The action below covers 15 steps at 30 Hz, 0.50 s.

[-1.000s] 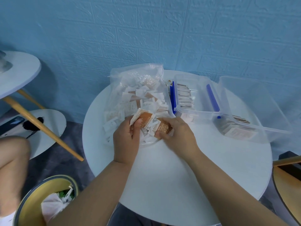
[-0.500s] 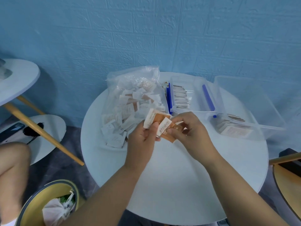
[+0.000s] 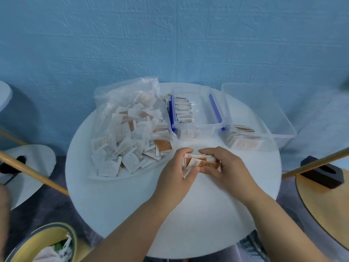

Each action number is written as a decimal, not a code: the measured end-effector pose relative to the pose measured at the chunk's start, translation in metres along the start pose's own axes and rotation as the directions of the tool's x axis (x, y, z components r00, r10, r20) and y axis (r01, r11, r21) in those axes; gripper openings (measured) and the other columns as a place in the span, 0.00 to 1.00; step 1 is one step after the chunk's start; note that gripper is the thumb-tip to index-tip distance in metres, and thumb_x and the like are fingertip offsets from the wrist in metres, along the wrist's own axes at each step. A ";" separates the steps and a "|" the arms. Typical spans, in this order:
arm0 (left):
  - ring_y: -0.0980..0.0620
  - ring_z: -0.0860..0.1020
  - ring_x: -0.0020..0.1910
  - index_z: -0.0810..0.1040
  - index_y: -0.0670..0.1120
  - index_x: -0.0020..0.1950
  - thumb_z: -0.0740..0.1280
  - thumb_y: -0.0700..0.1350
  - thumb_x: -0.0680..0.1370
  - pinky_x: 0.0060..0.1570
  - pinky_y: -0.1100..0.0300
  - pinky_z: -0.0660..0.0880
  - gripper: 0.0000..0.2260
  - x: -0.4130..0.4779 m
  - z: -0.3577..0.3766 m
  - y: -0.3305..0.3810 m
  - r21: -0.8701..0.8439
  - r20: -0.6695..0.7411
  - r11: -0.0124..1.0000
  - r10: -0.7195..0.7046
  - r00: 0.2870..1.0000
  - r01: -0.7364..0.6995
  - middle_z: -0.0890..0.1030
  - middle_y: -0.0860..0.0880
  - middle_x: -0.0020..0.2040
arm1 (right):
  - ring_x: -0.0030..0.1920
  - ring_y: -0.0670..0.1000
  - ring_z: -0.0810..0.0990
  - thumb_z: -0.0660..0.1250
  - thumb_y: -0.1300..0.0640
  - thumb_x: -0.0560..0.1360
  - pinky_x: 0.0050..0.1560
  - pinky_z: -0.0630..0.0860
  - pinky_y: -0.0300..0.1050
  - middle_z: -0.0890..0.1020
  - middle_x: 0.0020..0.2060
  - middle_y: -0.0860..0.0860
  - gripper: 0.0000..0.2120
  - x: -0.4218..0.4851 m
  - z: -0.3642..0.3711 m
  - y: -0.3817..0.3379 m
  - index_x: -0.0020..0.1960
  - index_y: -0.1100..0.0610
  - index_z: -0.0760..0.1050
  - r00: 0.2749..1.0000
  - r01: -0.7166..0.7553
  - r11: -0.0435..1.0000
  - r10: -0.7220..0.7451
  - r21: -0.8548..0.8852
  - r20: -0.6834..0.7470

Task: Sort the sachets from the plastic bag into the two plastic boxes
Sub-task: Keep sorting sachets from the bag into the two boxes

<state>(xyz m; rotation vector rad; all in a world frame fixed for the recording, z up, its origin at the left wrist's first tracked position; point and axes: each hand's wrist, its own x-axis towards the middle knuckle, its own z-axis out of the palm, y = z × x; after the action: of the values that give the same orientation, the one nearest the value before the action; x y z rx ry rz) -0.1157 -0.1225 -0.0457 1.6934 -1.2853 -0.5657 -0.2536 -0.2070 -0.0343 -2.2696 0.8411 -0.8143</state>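
On the round white table (image 3: 117,210) lies an open clear plastic bag (image 3: 128,127) full of white and brown sachets. Right of the bag stands a clear box with blue clips (image 3: 198,108), a row of sachets upright in it. A second, larger clear box (image 3: 264,118) at the far right holds sachets at its near end. My left hand (image 3: 175,171) and my right hand (image 3: 224,167) meet above the table's middle, both gripping a small stack of brown and white sachets (image 3: 202,163) between fingers and thumbs.
A wooden pole (image 3: 32,171) crosses at the left and another (image 3: 317,163) at the right. A yellow bin with a bag in it (image 3: 47,244) stands at lower left. A wooden tabletop with a black block (image 3: 323,174) is at the right edge. Blue brick wall behind.
Both hands came out of the bag with several sachets and moved right and toward me, drawing them together into a stack over the table's middle.
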 end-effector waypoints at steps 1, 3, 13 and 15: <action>0.54 0.77 0.51 0.66 0.59 0.61 0.66 0.46 0.76 0.51 0.61 0.73 0.16 -0.001 0.002 0.000 0.039 0.008 0.999 0.001 1.000 -0.002 0.77 0.54 0.54 | 0.43 0.41 0.73 0.74 0.53 0.68 0.45 0.68 0.26 0.76 0.42 0.41 0.17 -0.001 0.002 0.005 0.56 0.46 0.76 0.999 0.040 0.997 -0.039 -0.067 0.020; 0.54 0.76 0.53 0.66 0.54 0.66 0.65 0.46 0.77 0.52 0.62 0.72 0.18 -0.001 0.005 -0.001 0.106 0.007 0.994 0.021 1.000 -0.021 0.76 0.54 0.56 | 0.46 0.41 0.73 0.71 0.50 0.71 0.45 0.69 0.30 0.73 0.45 0.40 0.19 -0.005 0.004 0.008 0.61 0.48 0.73 0.995 0.060 0.986 -0.047 -0.154 0.090; 0.49 0.75 0.51 0.72 0.47 0.61 0.65 0.47 0.76 0.52 0.53 0.71 0.14 0.002 0.011 -0.007 0.312 -0.013 0.940 0.151 0.988 -0.140 0.79 0.49 0.51 | 0.42 0.30 0.71 0.65 0.52 0.75 0.41 0.66 0.26 0.70 0.52 0.44 0.22 -0.005 0.001 0.005 0.66 0.53 0.63 0.980 0.017 0.995 0.003 -0.098 0.200; 0.49 0.75 0.50 0.72 0.47 0.61 0.65 0.45 0.77 0.51 0.53 0.71 0.13 0.003 0.009 -0.007 0.300 0.004 0.946 0.128 0.992 -0.123 0.79 0.49 0.50 | 0.41 0.32 0.71 0.67 0.49 0.73 0.40 0.67 0.27 0.71 0.50 0.43 0.22 -0.004 -0.001 0.006 0.64 0.50 0.65 0.984 -0.018 0.995 0.035 -0.096 0.172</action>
<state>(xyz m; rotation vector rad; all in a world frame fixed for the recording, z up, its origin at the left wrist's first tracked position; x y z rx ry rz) -0.1188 -0.1284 -0.0555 1.8391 -1.5155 -0.2907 -0.2585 -0.2085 -0.0393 -2.3668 0.8424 -0.5654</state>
